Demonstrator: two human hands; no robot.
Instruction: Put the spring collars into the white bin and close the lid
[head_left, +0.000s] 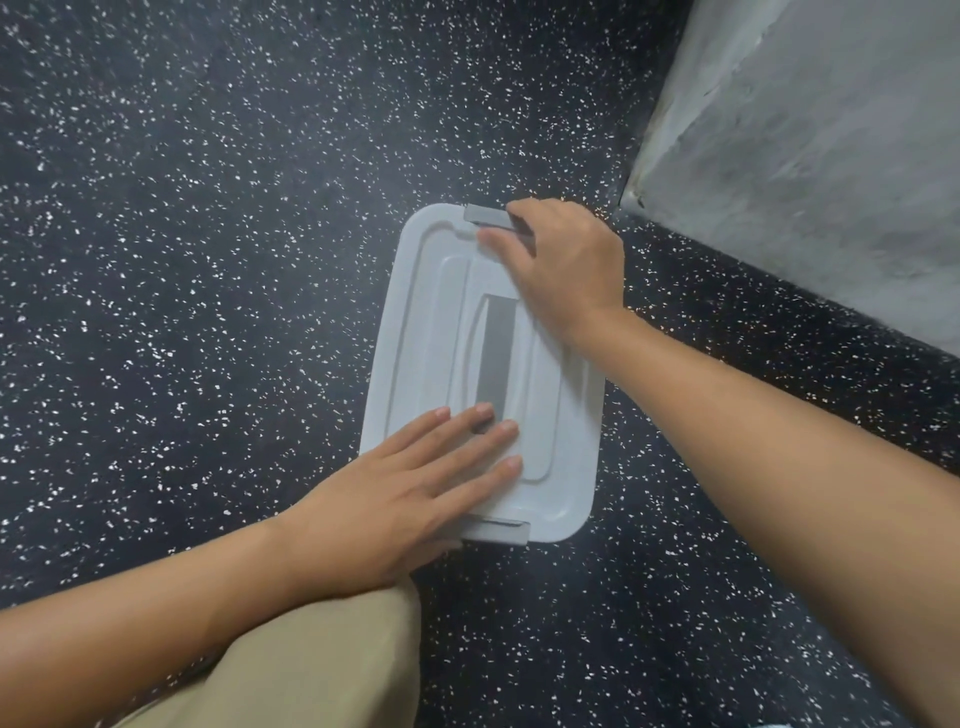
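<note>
Khaki knee (322, 670), hands on lid (441, 322), wall (810, 156) beside

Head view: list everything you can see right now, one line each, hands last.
lid: one, white, on the bin, centre of the floor
handle: one, grey, flat along the lid's middle
far latch: one, grey, lid's far end, under the right hand
near latch: one, grey, lid's near end
floor: black, white-speckled, all around
wall: one, grey, upper right
trouser leg: one, beige, bottom edge
left hand: flat on the lid's near end
right hand: fingers on the far latch
</note>
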